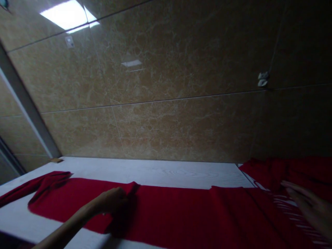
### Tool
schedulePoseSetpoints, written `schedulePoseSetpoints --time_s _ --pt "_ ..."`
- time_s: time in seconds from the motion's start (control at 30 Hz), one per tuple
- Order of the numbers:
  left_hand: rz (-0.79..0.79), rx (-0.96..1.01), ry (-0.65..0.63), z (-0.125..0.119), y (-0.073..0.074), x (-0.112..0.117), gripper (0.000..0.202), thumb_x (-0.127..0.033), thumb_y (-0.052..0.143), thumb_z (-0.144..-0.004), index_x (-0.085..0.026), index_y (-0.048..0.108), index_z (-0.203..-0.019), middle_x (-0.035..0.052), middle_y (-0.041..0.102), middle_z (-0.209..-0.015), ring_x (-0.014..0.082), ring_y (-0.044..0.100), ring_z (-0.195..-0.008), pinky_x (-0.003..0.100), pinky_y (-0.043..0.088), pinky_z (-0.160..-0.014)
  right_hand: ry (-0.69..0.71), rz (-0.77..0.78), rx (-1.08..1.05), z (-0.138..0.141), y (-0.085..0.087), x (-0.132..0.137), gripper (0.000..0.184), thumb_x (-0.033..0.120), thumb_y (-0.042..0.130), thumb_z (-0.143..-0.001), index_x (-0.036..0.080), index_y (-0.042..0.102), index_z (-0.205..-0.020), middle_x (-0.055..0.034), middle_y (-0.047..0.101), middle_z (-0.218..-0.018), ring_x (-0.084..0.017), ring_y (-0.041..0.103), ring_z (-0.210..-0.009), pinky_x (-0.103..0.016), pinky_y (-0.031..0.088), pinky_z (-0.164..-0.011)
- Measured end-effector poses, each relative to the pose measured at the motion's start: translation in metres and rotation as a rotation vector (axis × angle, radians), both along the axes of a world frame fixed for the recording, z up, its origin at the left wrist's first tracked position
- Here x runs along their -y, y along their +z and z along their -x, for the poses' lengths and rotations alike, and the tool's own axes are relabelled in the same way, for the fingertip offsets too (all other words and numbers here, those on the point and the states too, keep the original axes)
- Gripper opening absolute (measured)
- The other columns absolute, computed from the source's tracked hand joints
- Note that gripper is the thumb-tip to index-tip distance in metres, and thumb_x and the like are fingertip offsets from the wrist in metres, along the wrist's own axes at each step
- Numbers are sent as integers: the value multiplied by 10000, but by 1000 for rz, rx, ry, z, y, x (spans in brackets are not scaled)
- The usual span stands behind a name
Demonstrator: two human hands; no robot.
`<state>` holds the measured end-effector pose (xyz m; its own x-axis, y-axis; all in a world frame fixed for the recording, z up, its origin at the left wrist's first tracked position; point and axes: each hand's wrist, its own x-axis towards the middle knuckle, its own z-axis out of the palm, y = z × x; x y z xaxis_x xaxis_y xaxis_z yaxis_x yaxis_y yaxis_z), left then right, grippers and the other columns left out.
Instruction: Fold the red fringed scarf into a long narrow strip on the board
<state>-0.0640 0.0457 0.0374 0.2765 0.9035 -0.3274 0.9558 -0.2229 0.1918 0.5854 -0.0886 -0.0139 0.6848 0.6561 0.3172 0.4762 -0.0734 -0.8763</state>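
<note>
Red cloth, flat and ending in a thin-stranded fringe, stretches across the bottom of the head view; at lower left of centre the left hand is over it, fingers curled in, whether pinching fabric I cannot tell. At the lower right edge the right hand extends its fingers straight beside the fringe, above a white wood-grained tabletop meeting glossy, veined brown tiles.
</note>
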Motion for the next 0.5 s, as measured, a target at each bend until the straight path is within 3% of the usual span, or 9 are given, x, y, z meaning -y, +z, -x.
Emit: schedulePoseSetpoints --time_s 0.1,0.23,0.37,0.5 --pt "94 147 45 -12 19 2 379 -545 410 -793 -199 556 -747 13 588 -617 144 526 -501 225 359 -437 -3 -5 53 -2 -3 0 388 596 603 -638 303 724 -861 -191 745 -1118 -378 680 -1112 -497 516 -958" --pt "158 423 104 -46 48 8 503 -702 503 -652 -200 520 -672 -11 523 -551 125 472 -463 229 339 -406 -7 -77 106 -6 -10 -3 407 603 589 -660 288 730 -876 -176 757 -1084 -376 696 -1071 -479 544 -912" --pt "155 572 80 -105 69 18 495 -696 527 -633 -202 507 -645 -28 502 -509 107 449 -421 226 332 -397 10 -95 102 -3 -11 -2 467 631 577 -691 256 742 -916 -169 762 -1104 -367 697 -1081 -472 538 -952" --pt "212 702 -54 -180 78 29 415 -604 547 -713 -196 509 -640 -33 508 -486 105 462 -402 229 378 -417 22 -167 104 5 -10 0 482 622 563 -719 232 726 -949 -141 770 -1093 -349 698 -1085 -508 520 -1008"
